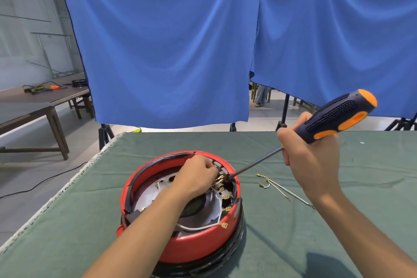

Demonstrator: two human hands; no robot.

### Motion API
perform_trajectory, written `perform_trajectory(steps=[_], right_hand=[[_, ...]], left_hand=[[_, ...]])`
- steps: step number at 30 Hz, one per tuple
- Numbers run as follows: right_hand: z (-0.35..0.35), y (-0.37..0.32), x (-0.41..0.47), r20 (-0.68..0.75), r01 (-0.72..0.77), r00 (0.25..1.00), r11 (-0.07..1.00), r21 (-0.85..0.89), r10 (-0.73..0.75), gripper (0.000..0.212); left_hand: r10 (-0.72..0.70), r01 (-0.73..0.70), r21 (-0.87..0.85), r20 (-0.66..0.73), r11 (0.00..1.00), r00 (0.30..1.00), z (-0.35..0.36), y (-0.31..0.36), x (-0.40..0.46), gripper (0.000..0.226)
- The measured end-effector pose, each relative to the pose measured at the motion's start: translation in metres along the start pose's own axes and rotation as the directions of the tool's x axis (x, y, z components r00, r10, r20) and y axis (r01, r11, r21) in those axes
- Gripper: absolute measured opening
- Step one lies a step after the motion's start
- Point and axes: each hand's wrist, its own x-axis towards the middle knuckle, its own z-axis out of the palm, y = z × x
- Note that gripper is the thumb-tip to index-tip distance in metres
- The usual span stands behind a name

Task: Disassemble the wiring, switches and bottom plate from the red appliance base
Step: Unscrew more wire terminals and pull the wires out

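Observation:
The red appliance base (194, 248) lies upside down on the green cloth, its inside open with a metal plate (149, 196), white wires (198, 227) and brass terminals. My left hand (198, 176) reaches inside and pinches a brass terminal at the black switch block (222, 170) by the far rim. My right hand (309, 156) grips a black and orange screwdriver (338, 115); its shaft slants down left and the tip touches the switch block.
Several loose wires with brass terminals (277, 189) lie on the green cloth (293, 244) right of the base. Blue curtains (169, 40) hang behind the table. A wooden bench (40, 97) with tools stands far left. A black cable (45, 183) runs over the floor.

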Motion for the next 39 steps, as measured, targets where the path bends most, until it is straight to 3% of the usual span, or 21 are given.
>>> perform_trajectory(steps=[4, 7, 15, 28, 39], right_hand=[[0.003, 0.003, -0.005, 0.010, -0.002, 1.000, 0.999, -0.039, 0.003, 0.028], [0.006, 0.003, -0.008, 0.003, 0.009, 1.000, 0.999, -0.037, -0.009, 0.028], [0.011, 0.004, -0.015, 0.037, 0.105, 0.994, 0.989, -0.104, -0.102, 0.030], [0.018, -0.001, -0.025, 0.153, 0.283, 0.949, 0.959, -0.036, -0.274, 0.027], [0.021, -0.005, -0.023, 0.137, 0.208, 0.972, 0.972, -0.109, -0.192, 0.028]], left_hand=[[0.007, -0.009, 0.053, 0.030, 0.999, 1.000, 0.004, -0.005, 0.001, 0.037], [0.000, -0.001, 0.071, 0.021, 0.997, 1.000, 0.006, -0.004, -0.003, 0.033], [-0.038, 0.044, -0.115, 0.047, 0.992, 0.998, 0.004, -0.005, -0.005, 0.021], [-0.033, 0.053, -0.196, 0.103, 0.979, 0.994, 0.000, -0.007, -0.005, 0.027], [-0.007, 0.025, -0.185, 0.099, 0.982, 0.995, 0.001, -0.009, -0.005, 0.014]])
